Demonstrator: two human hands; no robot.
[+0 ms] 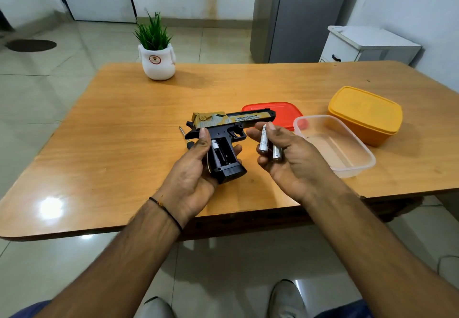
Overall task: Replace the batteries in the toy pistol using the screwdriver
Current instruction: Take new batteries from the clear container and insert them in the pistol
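My left hand [192, 168] grips the black and gold toy pistol [231, 123] by its handle, above the wooden table [124, 131]. The handle's battery compartment [222, 152] faces me uncovered, with one battery in its left slot. My right hand [285, 158] holds two silver batteries [269, 143] between thumb and fingers, just right of the pistol. A screwdriver [185, 137] lies on the table behind my left thumb, partly hidden by it.
A clear plastic container [347, 166] stands right of my right hand, with a red lid [288, 111] behind it and a closed yellow box [365, 113] further right. A potted plant [157, 54] sits at the table's far side.
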